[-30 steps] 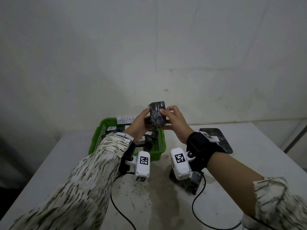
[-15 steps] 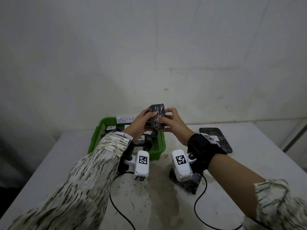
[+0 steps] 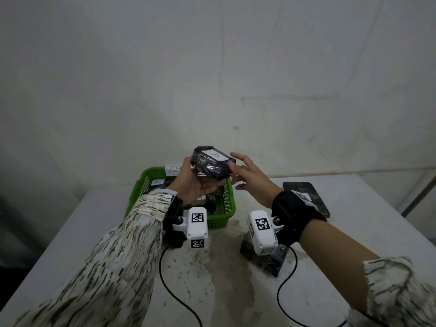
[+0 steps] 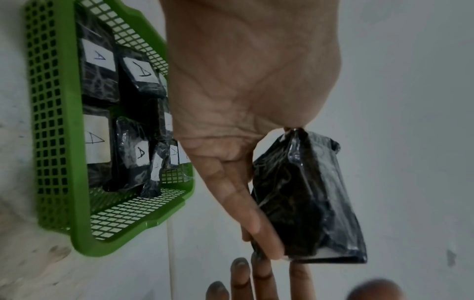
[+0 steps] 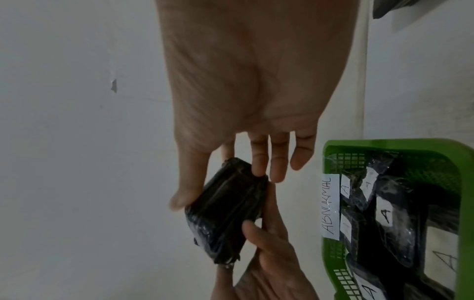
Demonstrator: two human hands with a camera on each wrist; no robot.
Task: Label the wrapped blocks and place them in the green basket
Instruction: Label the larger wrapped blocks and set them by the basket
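Note:
A block wrapped in black film [image 3: 210, 166] hangs in the air above the green basket [image 3: 226, 217], lying on its side with a white label [image 3: 215, 154] facing up. My left hand [image 3: 194, 182] grips it from below and behind, fingers curled round it. My right hand [image 3: 245, 175] is spread out with straight fingers, its tips just touching the block's right end. The left wrist view has the block [image 4: 307, 203] against my left fingers [image 4: 256, 223]. In the right wrist view my right thumb [image 5: 183, 194] and fingers lie loosely beside the block [image 5: 228, 213].
The basket [image 4: 64, 142] holds several wrapped blocks with white "A" labels, and a paper tag [image 5: 330, 207] sits on its rim. Another wrapped block [image 3: 271, 260] lies on the white table below my right wrist. A dark flat sheet [image 3: 304, 192] lies at the back right.
The block was upright and pinched between both hands. Now it is tipped flat with the label up, my right fingers have straightened off it, and my left hand alone holds it.

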